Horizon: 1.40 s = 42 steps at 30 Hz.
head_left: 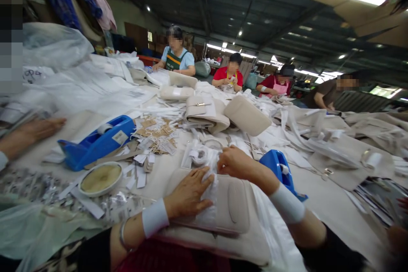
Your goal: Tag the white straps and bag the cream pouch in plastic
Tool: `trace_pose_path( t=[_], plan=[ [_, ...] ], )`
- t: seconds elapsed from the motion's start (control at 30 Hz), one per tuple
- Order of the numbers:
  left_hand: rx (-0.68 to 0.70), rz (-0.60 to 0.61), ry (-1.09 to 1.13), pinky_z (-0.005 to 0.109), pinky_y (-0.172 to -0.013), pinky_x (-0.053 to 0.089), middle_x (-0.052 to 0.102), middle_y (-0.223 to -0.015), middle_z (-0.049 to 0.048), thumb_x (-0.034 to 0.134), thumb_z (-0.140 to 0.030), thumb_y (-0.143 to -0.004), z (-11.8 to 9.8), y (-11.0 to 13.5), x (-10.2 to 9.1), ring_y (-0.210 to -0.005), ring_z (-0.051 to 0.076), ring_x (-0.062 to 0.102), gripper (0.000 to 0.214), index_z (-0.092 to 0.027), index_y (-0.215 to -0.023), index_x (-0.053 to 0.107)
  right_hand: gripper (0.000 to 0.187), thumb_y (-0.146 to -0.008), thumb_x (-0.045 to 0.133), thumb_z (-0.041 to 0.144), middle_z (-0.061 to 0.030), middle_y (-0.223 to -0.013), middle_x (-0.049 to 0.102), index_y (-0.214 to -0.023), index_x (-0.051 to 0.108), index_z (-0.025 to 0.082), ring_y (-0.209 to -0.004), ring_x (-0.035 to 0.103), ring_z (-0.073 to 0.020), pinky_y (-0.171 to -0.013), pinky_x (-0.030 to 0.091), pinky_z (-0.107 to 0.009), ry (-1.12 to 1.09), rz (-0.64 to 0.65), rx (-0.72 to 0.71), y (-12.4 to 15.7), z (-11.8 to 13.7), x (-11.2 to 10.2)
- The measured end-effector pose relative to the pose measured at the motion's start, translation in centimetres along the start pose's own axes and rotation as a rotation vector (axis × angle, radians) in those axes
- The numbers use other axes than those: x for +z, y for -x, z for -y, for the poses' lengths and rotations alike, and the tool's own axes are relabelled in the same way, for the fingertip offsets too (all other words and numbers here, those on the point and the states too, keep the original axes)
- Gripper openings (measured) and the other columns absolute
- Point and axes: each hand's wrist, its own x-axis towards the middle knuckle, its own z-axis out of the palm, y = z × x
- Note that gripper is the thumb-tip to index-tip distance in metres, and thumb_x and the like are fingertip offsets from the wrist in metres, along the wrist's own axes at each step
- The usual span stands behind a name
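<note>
A beige handbag [229, 208] lies flat on the table right in front of me, with an oval panel on its face. A white wrapping sheet [208, 193] is bunched across its top. My left hand [188, 193] rests on the bag with fingers spread, its fingertips at the sheet's edge. My right hand [236, 163] is curled over the upper end of the sheet, gripping it. Both wrists wear white cuffs, and a metal bangle sits on my left forearm.
Blue tape dispensers [98, 142] [279, 168] stand on the crowded table, the second behind my right forearm. Nearby are a round dish [100, 179], scattered paper tags [156, 131] and more beige bags [245, 114]. A co-worker's hand [40, 129] reaches in at left; several people work across the table.
</note>
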Motion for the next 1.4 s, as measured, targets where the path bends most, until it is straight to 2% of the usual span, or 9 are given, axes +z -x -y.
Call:
trace_pose_path(
  t=[0.1,0.23,0.53,0.83,0.97,1.07,1.17,1.27,1.4],
  plan=[
    [-0.006,0.016,-0.004,0.056,-0.116,0.029,0.029,-0.156,0.0228,0.067,-0.043,-0.083,-0.1,-0.1,-0.4,-0.144,0.039,0.029,0.076,-0.014,-0.146,0.037,0.020,-0.070,0.067,0.007,-0.0019,-0.070,0.072,-0.073,0.078,0.024,-0.069,0.061,-0.0159,-0.079,0.034,-0.031,0.022,0.048,-0.031,-4.5,-0.5,1.1],
    [-0.008,0.002,-0.008,0.054,-0.117,0.030,0.024,-0.158,0.0222,0.070,-0.043,-0.080,-0.1,-0.1,-0.4,-0.146,0.039,0.026,0.078,-0.015,-0.146,0.038,0.017,-0.069,0.067,0.007,-0.0053,-0.067,0.072,-0.073,0.078,0.020,-0.065,0.062,-0.0166,-0.081,0.034,-0.032,0.072,0.077,-0.040,-6.9,-1.1,2.5],
    [0.044,-0.007,-0.034,0.049,-0.121,0.024,0.031,-0.157,0.0177,0.064,-0.047,-0.085,0.1,-0.2,0.0,-0.145,0.035,0.028,0.076,-0.013,-0.147,0.036,0.020,-0.080,0.056,0.013,-0.0167,-0.087,0.073,-0.081,0.076,0.012,-0.088,0.065,-0.0256,-0.097,0.032,-0.042,0.180,-0.002,-0.055,-6.7,-1.0,3.7],
    [0.044,0.028,-0.067,0.051,-0.119,0.026,0.034,-0.156,0.0184,0.065,-0.045,-0.084,-0.1,-0.4,-0.5,-0.145,0.036,0.029,0.078,-0.009,-0.148,0.037,0.026,-0.088,0.049,0.009,-0.0139,-0.086,0.073,-0.088,0.075,0.013,-0.109,0.056,-0.0300,-0.115,0.015,-0.048,0.240,-0.121,-0.019,-5.9,0.5,5.1],
    [0.051,0.038,-0.070,0.052,-0.119,0.025,0.033,-0.157,0.0166,0.064,-0.044,-0.085,-0.1,-0.5,-0.6,-0.146,0.035,0.028,0.076,-0.013,-0.149,0.035,0.018,-0.086,0.059,0.015,-0.0154,-0.095,0.073,-0.094,0.075,0.012,-0.118,0.051,-0.0310,-0.117,0.013,-0.046,0.227,-0.174,0.027,-6.6,-0.8,5.4],
    [0.041,0.056,-0.064,0.052,-0.119,0.025,0.031,-0.159,0.0139,0.063,-0.043,-0.086,0.1,-0.6,-0.6,-0.147,0.033,0.026,0.075,-0.017,-0.150,0.034,0.019,-0.074,0.076,0.021,-0.0148,-0.095,0.073,-0.092,0.075,0.014,-0.115,0.053,-0.0323,-0.114,0.017,-0.046,0.185,-0.216,0.095,-7.9,-3.1,5.4],
    [0.032,0.069,-0.067,0.052,-0.120,0.024,0.027,-0.160,0.0121,0.064,-0.042,-0.086,0.1,-0.6,-0.6,-0.148,0.031,0.023,0.076,-0.019,-0.151,0.032,0.027,-0.062,0.086,0.022,-0.0133,-0.089,0.073,-0.085,0.074,0.015,-0.104,0.057,-0.0313,-0.109,0.024,-0.047,0.111,-0.302,0.205,-9.2,-5.1,5.0],
    [0.026,0.087,-0.079,0.051,-0.121,0.024,0.025,-0.161,0.0117,0.064,-0.041,-0.086,0.0,-0.6,-0.7,-0.149,0.031,0.022,0.076,-0.018,-0.151,0.032,0.021,-0.069,0.081,0.019,-0.0136,-0.094,0.072,-0.086,0.072,0.015,-0.102,0.057,-0.0288,-0.103,0.027,-0.044,0.012,-0.479,0.329,-9.0,-5.8,4.4],
    [0.028,0.089,-0.085,0.050,-0.122,0.023,0.023,-0.162,0.0110,0.063,-0.042,-0.086,0.0,-0.5,-0.6,-0.149,0.030,0.020,0.077,-0.018,-0.152,0.031,0.012,-0.088,0.059,0.026,-0.0086,-0.098,0.068,-0.086,0.067,0.018,-0.098,0.058,-0.0231,-0.096,0.031,-0.041,-0.182,-0.770,0.533,-3.9,-6.0,4.7]
  ],
)
